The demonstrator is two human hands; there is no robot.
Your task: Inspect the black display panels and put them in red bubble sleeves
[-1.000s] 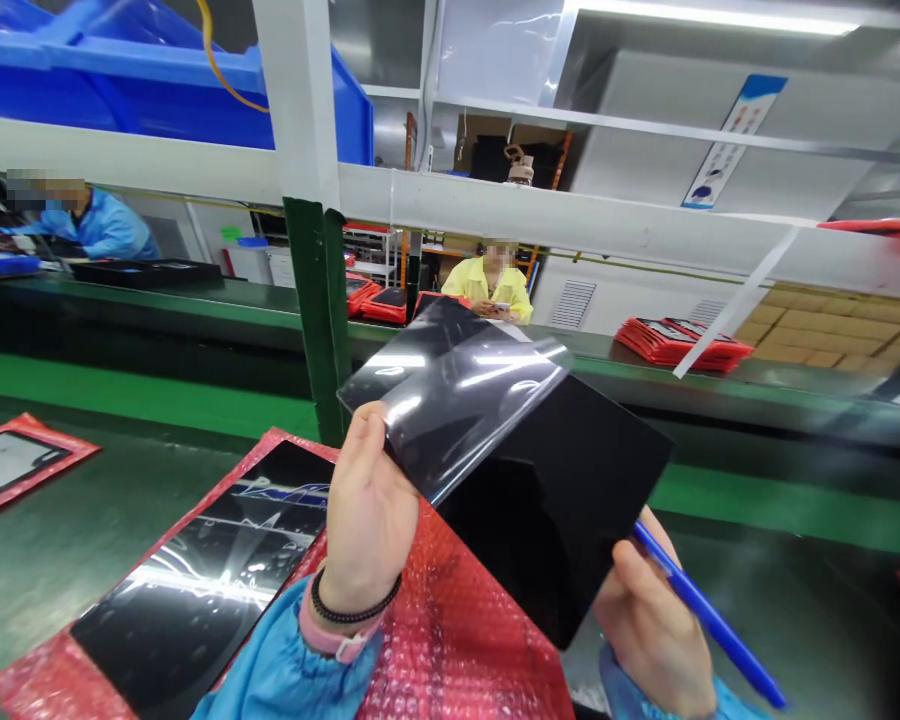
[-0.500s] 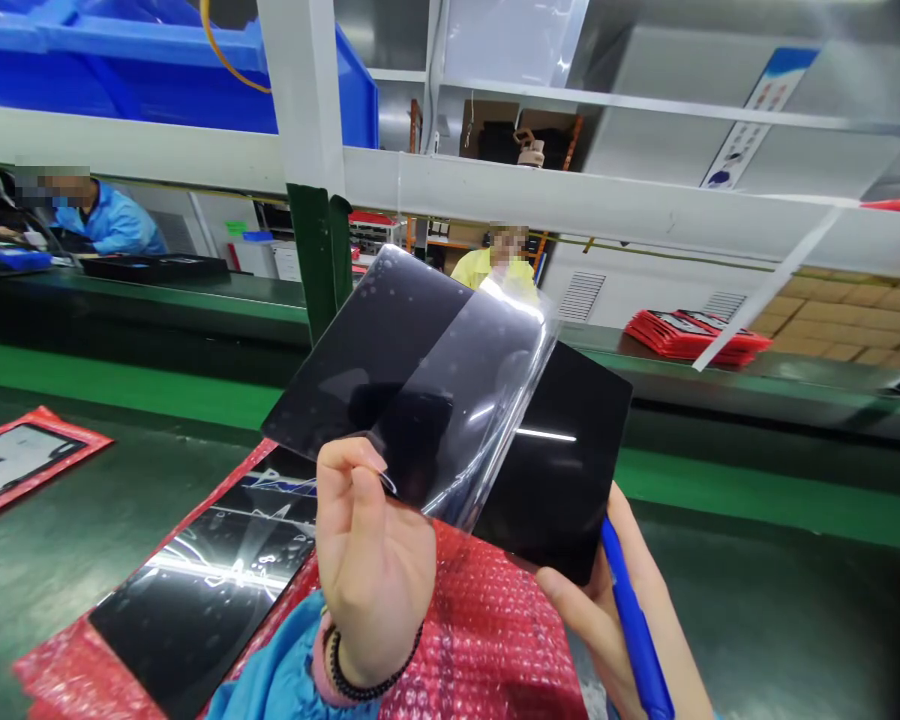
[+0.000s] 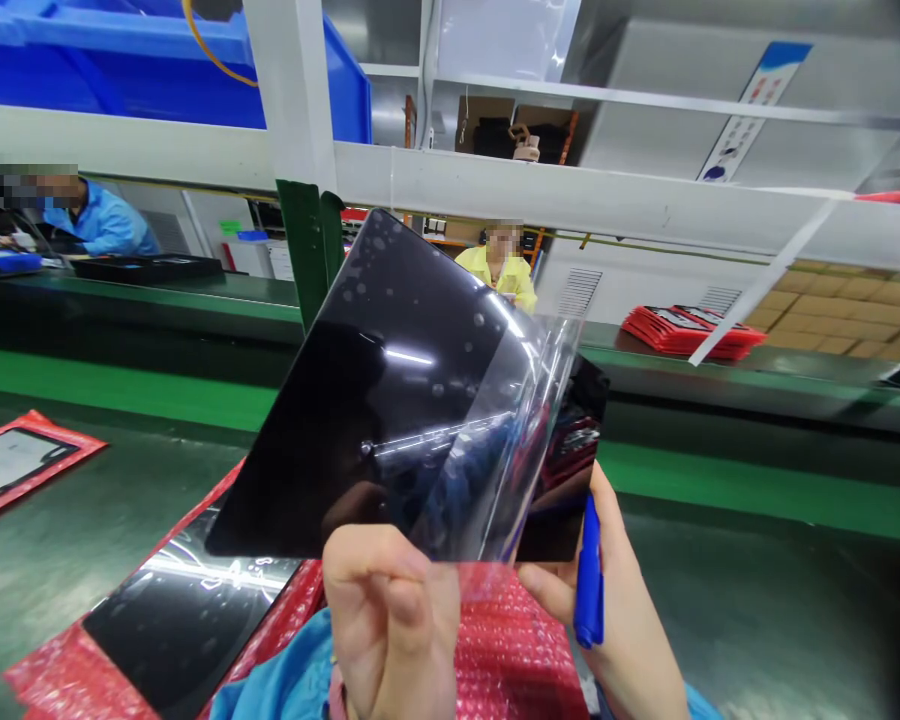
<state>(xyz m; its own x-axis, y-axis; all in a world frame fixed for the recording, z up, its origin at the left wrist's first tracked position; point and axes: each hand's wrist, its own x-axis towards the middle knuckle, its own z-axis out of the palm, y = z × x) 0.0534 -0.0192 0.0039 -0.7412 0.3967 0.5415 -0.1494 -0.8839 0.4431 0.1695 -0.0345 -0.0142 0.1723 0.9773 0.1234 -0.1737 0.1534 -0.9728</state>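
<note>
I hold a black glass panel (image 3: 322,440) up in front of me, tilted. A clear protective film (image 3: 510,440) is peeled partway off its face and curls toward me. My left hand (image 3: 394,620) is closed, pinching the lower edge of the film. My right hand (image 3: 607,600) grips the panel's lower right corner and also holds a blue pen (image 3: 589,575) against its palm. Another black panel (image 3: 180,610) lies below on red bubble wrap (image 3: 510,650).
A green conveyor belt (image 3: 82,540) carries a red-wrapped panel (image 3: 15,465) at the left. A white and green post (image 3: 304,200) stands ahead. Stacked red-wrapped panels (image 3: 682,330) sit on the far bench. Two other people work beyond, in blue (image 3: 97,225) and yellow (image 3: 506,275).
The panel has tipped up and swung left, closer to my face. My left hand has pulled the film further down and toward me. The pen now points nearly upright.
</note>
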